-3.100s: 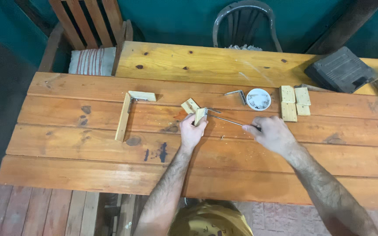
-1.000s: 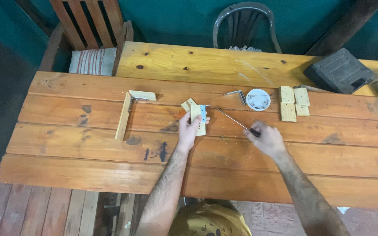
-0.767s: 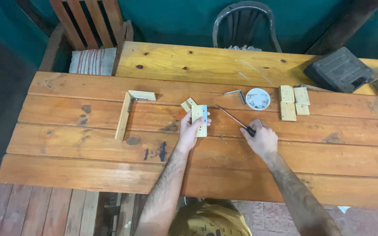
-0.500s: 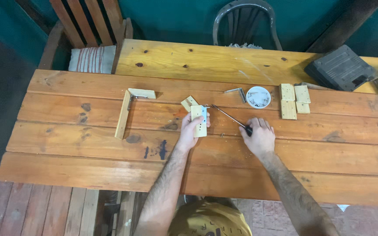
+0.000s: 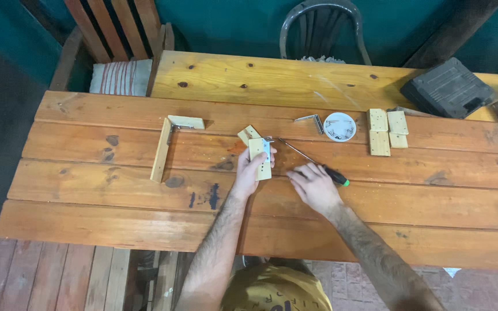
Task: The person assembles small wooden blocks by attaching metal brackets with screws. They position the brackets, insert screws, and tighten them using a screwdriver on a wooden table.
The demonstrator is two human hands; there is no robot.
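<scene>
One wood block (image 5: 260,158), one screwdriver (image 5: 312,162), two hands.

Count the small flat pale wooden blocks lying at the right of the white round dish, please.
3: one long small flat pale wooden block nearest the white round dish, one squarer block beside it, and a third partly hidden under that.

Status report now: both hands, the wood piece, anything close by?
Left hand holds small wood block with metal bracket. Right hand rests on table beside screwdriver, not gripping it. White dish behind, clear.
</scene>
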